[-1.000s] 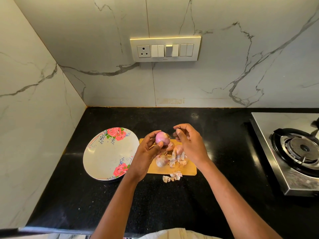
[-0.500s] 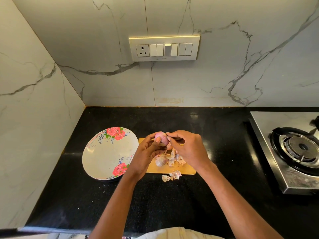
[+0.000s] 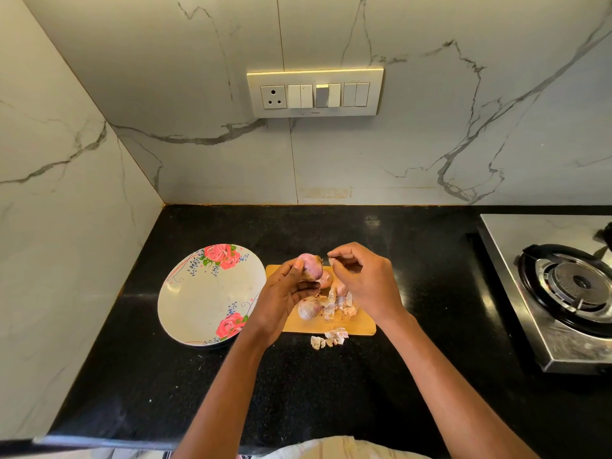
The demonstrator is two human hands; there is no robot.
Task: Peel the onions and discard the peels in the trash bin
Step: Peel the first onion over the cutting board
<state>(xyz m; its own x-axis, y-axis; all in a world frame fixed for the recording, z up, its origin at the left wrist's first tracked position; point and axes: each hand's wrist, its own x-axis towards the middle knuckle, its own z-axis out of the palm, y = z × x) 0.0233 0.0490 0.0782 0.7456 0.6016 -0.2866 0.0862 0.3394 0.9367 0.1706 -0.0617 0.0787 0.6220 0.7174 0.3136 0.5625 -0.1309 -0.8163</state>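
My left hand (image 3: 284, 294) grips a pink onion (image 3: 311, 266) above the far left corner of the wooden cutting board (image 3: 361, 327). My right hand (image 3: 364, 279) hovers just right of that onion, fingers curled, thumb and forefinger pinching a small bit of peel (image 3: 331, 260). Another onion (image 3: 308, 309) lies on the board beside a heap of loose peels (image 3: 341, 304). One more onion shows partly behind my hands. A few peels (image 3: 329, 337) lie on the counter in front of the board. No trash bin is in view.
A floral plate (image 3: 198, 303) sits left of the board on the black counter (image 3: 331, 392). A steel gas stove (image 3: 563, 286) stands at the right. Marble walls close the back and left; a switch panel (image 3: 314, 92) hangs on the back wall.
My right hand went to the onion's top, then pulled away to the right with a bit of peel. The left hand kept hold of the onion.
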